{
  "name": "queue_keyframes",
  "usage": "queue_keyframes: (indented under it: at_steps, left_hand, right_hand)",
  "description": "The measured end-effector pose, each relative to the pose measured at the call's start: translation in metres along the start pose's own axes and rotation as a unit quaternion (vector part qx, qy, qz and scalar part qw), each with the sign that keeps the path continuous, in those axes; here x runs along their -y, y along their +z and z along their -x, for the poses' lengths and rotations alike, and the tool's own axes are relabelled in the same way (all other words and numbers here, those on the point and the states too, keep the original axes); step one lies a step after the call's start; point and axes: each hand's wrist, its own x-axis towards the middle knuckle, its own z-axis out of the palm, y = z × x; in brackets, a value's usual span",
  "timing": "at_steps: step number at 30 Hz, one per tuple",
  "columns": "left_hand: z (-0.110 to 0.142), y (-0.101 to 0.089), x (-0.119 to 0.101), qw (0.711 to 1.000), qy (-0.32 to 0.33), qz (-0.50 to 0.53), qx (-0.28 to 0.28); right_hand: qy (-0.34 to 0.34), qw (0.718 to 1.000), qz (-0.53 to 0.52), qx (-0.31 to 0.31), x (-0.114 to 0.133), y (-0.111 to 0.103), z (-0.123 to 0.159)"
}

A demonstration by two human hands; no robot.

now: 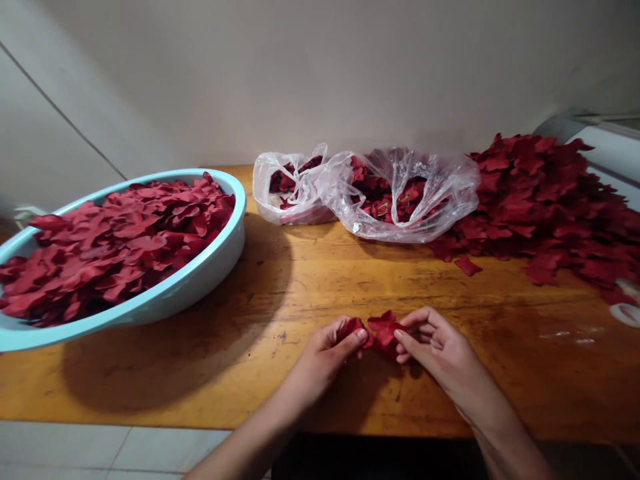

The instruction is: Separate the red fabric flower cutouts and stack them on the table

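Dark red fabric petals sit pinched between the left hand and right hand, each grip closed on them, near the front edge of the wooden counter; a pale blue plastic basin occupies its left end.

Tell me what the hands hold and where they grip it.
Both hands pinch red fabric petals: the left hand at its left edge, the right hand at its right edge.
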Motion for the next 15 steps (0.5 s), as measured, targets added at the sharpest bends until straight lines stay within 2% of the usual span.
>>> queue_keyframes:
  at_steps: [8,12,15]
  left_hand:
    - [-0.0002,0.0004,-0.0008,0.999,0.006,0.013,-0.034]
    - [-0.0018,-0.0005,-0.0057,0.998,0.006,-0.009,-0.062]
    - [-0.0040,-0.0014,-0.0066,0.998,0.011,-0.033,-0.047]
  right_hand:
    - [0.037,0.998,0.047,0.024,-0.0021,-0.0023,0.0030]
    - [0.026,0.999,0.029,0.012,-0.0014,-0.0033,0.0063]
    - [0.026,0.999,0.001,0.025,0.0010,-0.0006,0.0087]
